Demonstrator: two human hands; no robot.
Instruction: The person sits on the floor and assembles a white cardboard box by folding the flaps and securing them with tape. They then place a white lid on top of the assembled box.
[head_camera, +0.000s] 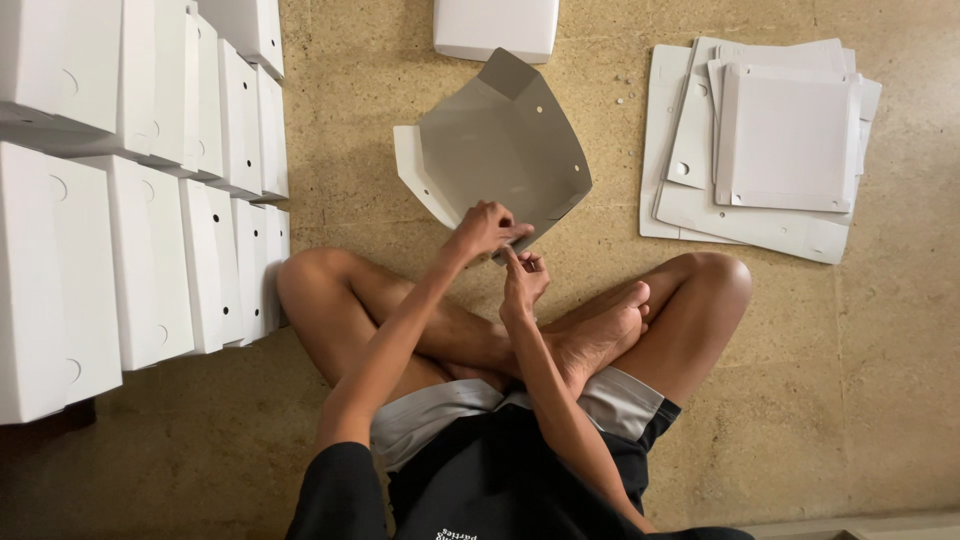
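Here, on a bare speckled floor (880, 350), a person sits cross-legged with both hands at one piece of card.

Item in hand: a half-folded box blank (500, 145), grey on its inner face, white on the outer, lying on the floor just in front of the crossed legs. Its sides curl upward, one white flap stands out at the left edge, a pointed flap rises at the far end, and small round holes show along the margins. The near corner is lifted off the floor into the hands.

Left hand (483, 228): fingers pinched closed on the near corner of the blank, knuckles up. Right hand (523, 280): directly below and touching the same corner, fingertips pressed up against the card edge, grasping it from beneath.

Step, as judged: the folding of the near corner, with a tab apparently being worked toward its slot. The next move would seem to call for a steady pinch from one hand while the other guides the tab, without creasing the thin card.

Surroundings: two rows of finished white boxes (150, 260) standing on edge, packed side by side at the left. A stack of flat white blanks (770, 140), loosely squared, well apart at the right. One more closed white box (495, 28) at the far edge, just beyond the blank.
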